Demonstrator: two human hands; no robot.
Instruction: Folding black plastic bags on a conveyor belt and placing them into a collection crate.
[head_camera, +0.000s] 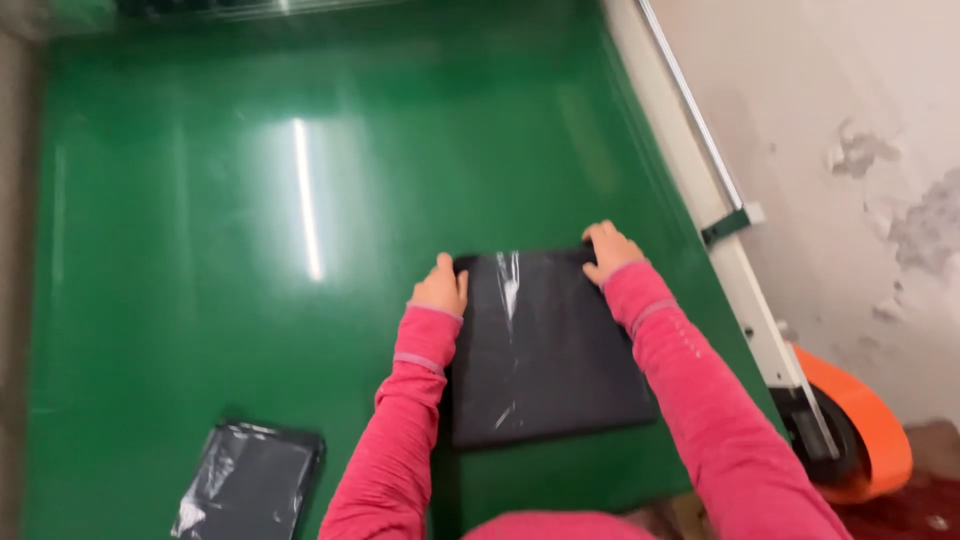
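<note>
Left hand (440, 288): fingers curled on the far left corner of the black wrapped packet (545, 345), centre frame.
Right hand (610, 250): clamped over the far right corner.
Table (200, 250): glossy green.
Spare packet (250, 482): lower left, well apart.
Risk: slick film could slip under both hands and skew the packet.

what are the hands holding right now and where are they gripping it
Both hands hold a flat black plastic-wrapped package lying on the green table: the left hand at its far left corner, the right hand at its far right corner.
</note>
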